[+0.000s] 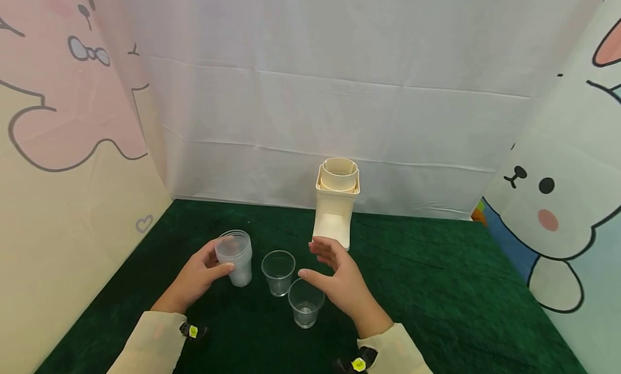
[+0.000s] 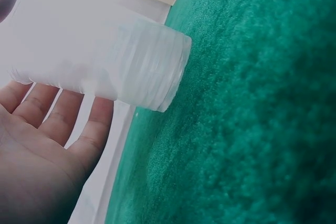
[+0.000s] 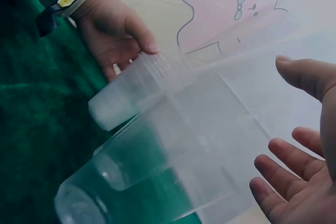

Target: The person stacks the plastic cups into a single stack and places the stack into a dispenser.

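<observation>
My left hand (image 1: 196,272) grips a nested stack of clear plastic cups (image 1: 240,266), thumb on the near side and fingers round the far side. In the left wrist view the stack's ribbed bottom end (image 2: 152,66) hangs just over the cloth. Two single clear plastic cups stand upright to its right: one cup (image 1: 278,279) close to the stack, the other cup (image 1: 305,306) nearer me. Beside that nearer cup is my right hand (image 1: 350,285), thumb and fingers spread apart. The right wrist view shows nothing between those fingers (image 3: 286,182).
A cream plastic stand (image 1: 333,217) with a round tube at its top stands at the back of the table, beyond my right hand. Dark green cloth (image 1: 436,298) covers the table. A white curtain (image 1: 291,110) closes off the back, with cartoon-printed sheets (image 1: 77,201) at both sides.
</observation>
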`<control>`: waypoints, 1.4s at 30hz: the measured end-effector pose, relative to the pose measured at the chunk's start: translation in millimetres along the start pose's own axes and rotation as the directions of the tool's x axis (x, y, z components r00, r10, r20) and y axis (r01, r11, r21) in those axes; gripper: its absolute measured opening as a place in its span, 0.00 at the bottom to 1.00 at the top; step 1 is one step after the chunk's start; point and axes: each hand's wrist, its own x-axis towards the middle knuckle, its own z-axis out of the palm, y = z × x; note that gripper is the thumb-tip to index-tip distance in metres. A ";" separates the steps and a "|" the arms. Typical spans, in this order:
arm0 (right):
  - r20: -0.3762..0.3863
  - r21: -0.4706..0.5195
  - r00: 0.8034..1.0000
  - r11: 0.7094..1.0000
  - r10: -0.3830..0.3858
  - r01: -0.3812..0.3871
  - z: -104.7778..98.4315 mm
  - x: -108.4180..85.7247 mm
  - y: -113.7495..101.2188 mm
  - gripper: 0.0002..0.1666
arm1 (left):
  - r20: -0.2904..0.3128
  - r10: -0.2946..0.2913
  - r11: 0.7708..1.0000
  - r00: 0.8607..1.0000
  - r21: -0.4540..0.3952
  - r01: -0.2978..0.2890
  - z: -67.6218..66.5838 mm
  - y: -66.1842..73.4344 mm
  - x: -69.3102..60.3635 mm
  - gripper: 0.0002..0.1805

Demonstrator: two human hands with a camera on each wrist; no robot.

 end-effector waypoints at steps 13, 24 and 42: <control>0.029 0.031 0.999 0.999 0.021 -0.022 -3.6 -15.8 26.8 0.41 | -0.001 0.008 1.000 1.000 -0.001 -0.008 1.6 2.0 -0.3 0.35; 0.088 0.029 0.995 0.998 0.045 -0.048 -1.1 -22.5 36.7 0.41 | -0.010 -0.010 1.000 1.000 -0.015 0.010 0.5 1.3 -2.4 0.36; 0.144 0.024 0.985 0.994 0.098 -0.102 1.1 -30.8 54.9 0.42 | -0.008 -0.009 1.000 1.000 -0.014 0.009 0.2 1.1 -3.7 0.36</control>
